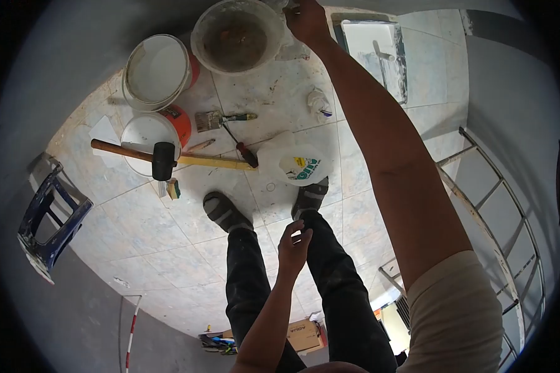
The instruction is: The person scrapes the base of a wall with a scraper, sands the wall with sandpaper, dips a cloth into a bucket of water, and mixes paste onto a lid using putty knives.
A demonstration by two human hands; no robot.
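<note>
Overall floor [199, 267]: pale, marbled tiles with splashes and grime, spread under both feet.
Ladder [479, 205]: metal, along the right side, its long axis running from upper left to lower right.
Tub [200, 38]: round, see-through plastic, at the top centre beside the white bucket; it holds murky liquid. Its mouth faces up toward the camera, and its round shape gives it no clear long axis.
Paint tray [401, 71]: right of the right forearm, smeared white, long axis running away from the person.
White bucket [158, 68]: just left of the tub, mouth up.
Red-and-white bucket [182, 124]: nearer the person than the white bucket, under the mallet.
Blue plastic frame [55, 217]: at the far left, tilted.
Plastic container [302, 165]: see-through, with a green and yellow label, near the shoe on the right.
Mallet [163, 161]: black head over the red-and-white bucket, wooden handle pointing left.
Right hand [308, 23]: reaches to the tub's right edge; how far its fingers spread, or what they grip, I cannot tell.
Left hand [295, 246]: above the knee area, fingers loosely bent and apart, holding nothing.
Wide brush [208, 121]: bristles left, handle right.
Screwdriver [247, 154]: handle toward the person, shaft slanting up-left.
</note>
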